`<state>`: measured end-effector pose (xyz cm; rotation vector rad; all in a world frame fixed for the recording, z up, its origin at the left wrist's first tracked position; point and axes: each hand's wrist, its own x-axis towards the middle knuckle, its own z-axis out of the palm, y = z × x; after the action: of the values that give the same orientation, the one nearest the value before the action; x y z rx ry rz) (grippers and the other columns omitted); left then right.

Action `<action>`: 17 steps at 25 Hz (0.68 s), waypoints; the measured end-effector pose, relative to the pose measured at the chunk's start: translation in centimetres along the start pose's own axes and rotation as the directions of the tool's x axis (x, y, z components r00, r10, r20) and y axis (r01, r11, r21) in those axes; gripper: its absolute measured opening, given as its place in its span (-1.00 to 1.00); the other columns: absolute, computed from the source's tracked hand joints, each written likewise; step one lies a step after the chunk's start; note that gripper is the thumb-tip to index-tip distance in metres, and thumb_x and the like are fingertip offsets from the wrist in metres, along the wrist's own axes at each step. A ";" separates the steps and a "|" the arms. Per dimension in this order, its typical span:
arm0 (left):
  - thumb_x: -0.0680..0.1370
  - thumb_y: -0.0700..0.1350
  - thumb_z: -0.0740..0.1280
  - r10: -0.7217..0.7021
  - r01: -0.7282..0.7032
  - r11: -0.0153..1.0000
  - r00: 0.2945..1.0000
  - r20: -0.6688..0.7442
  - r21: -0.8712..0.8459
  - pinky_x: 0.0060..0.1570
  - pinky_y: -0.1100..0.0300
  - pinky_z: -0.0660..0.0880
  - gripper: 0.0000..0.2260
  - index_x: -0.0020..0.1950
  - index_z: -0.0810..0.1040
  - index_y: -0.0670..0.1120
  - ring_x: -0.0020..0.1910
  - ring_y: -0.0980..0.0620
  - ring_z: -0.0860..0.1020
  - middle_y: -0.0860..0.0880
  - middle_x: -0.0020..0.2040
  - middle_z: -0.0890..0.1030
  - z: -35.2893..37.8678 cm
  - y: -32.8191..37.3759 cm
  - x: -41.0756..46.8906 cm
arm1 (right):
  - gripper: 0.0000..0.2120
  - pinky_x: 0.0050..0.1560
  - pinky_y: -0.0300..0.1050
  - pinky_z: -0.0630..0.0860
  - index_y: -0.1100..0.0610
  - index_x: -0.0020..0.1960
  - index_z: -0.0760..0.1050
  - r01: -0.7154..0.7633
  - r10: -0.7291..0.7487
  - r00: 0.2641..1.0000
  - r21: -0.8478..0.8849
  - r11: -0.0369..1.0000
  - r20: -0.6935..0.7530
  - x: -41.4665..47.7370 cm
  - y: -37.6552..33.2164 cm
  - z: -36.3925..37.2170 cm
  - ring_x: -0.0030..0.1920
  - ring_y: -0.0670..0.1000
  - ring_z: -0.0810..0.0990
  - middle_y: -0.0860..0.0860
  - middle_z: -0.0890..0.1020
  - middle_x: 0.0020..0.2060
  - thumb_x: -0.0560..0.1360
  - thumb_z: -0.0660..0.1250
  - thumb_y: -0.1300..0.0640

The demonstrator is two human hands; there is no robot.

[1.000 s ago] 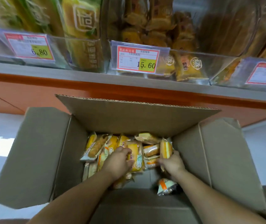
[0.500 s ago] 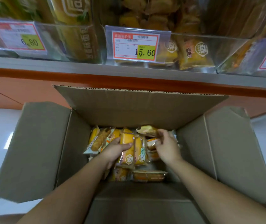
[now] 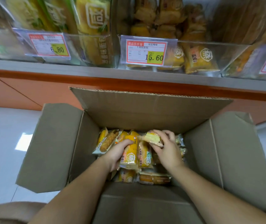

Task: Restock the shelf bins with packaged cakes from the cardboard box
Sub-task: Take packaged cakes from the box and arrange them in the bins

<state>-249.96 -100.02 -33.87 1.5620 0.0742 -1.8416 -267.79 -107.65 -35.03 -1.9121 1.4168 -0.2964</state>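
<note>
An open cardboard box (image 3: 61, 143) stands below the shelf, its flaps spread outward. Inside lie several yellow and orange packaged cakes (image 3: 108, 140). My left hand (image 3: 118, 152) grips upright yellow cake packs (image 3: 130, 155) in the middle of the box. My right hand (image 3: 167, 147) holds a pale cake pack (image 3: 152, 138) at the top of the pile, fingers curled over it. Above, a clear shelf bin (image 3: 198, 57) with a 15.60 price tag (image 3: 146, 51) holds similar cakes.
A second clear bin (image 3: 95, 46) with a 6.80 tag (image 3: 49, 45) holds long bread packs. A further bin (image 3: 258, 62) sits at right. The grey shelf edge (image 3: 80, 71) overhangs the box's rear flap. White floor (image 3: 7, 135) lies at left.
Both hands have risen from the box bottom to the top of the pile. The left hand has gathered the upright packs; the right has taken the pale pack.
</note>
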 end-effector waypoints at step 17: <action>0.30 -0.13 0.62 0.369 -0.383 0.913 0.923 0.112 0.143 0.12 -0.06 0.59 -0.40 0.29 0.50 -0.14 0.04 -0.12 0.68 -0.13 0.06 0.71 3.5 0.5 -6.8 | -0.36 -0.05 0.04 0.62 0.06 0.46 0.26 -0.390 0.333 0.905 0.831 0.397 0.266 -4.9 -6.1 -5.7 -0.05 0.09 0.71 0.09 0.69 0.00 0.46 0.44 0.23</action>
<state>-252.51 -98.81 -26.76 1.4815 -0.4003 -1.6311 -268.36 -104.77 -25.75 -0.7108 1.2213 -0.6067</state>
